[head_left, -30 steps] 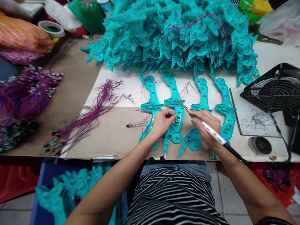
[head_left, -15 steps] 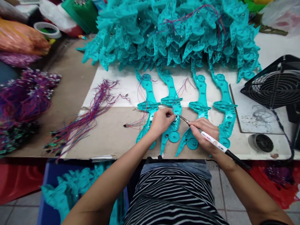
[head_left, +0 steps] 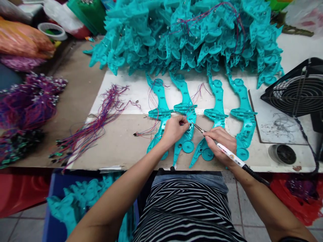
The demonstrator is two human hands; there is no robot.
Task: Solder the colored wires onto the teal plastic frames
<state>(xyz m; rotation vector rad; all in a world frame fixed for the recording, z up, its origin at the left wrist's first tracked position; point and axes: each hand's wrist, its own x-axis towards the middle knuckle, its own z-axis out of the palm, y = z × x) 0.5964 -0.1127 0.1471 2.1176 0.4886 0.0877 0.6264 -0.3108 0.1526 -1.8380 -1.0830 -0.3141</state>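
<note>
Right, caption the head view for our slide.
Right hand holds white pen-shaped tool, tip at curved turquoise plastic part; left hand pinches close by.

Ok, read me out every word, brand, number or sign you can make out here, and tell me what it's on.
Pen-shaped tool in the right hand: dark and red lettering beside a small round mark on the white handle, too small and blurred to read.
No other text can be made out.
</note>
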